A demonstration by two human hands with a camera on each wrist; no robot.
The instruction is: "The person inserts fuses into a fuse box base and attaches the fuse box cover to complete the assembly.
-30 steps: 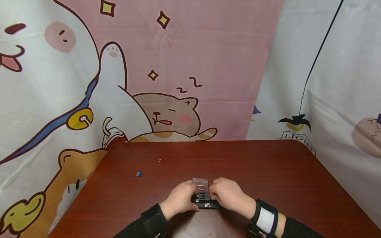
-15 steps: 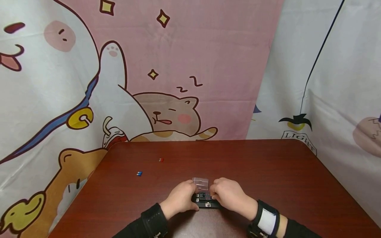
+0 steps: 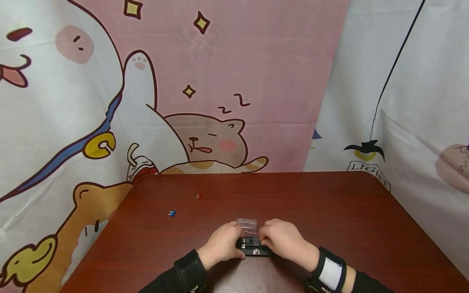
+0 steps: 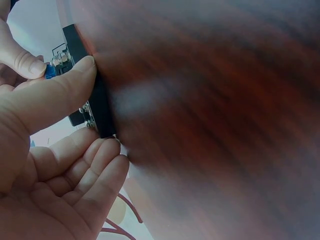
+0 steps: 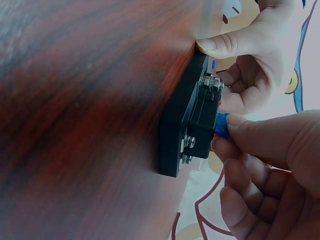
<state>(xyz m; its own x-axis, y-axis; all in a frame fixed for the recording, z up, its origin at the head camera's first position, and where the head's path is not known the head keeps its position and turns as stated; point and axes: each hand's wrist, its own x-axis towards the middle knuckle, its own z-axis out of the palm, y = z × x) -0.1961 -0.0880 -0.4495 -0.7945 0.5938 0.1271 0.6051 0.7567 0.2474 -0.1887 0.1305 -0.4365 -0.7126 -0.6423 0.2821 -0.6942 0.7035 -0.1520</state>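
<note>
On the table (image 3: pixel 329 203), we see a black block (image 3: pixel 256 252). The left hand (image 3: pixel 221 244) grips one end. The right hand (image 3: pixel 286 240) pinches a blue bit (image 5: pixel 222 126) at the top. Fingers hide much of it, so we cannot tell how deep it sits.

You've 2 hands (image 3: pixel 221 244) (image 3: pixel 286 241), 1 black base (image 5: pixel 172 120), 1 clear cover (image 3: pixel 247 225), apparently at least 2 blue pieces (image 5: pixel 222 126) (image 3: pixel 172 213), 1 red piece (image 3: pixel 199 196).

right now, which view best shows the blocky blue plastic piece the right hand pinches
Right wrist: the blue piece shows largest, its side exposed. Left wrist shows a smaller part; in head view, the right hand hides it.
</note>
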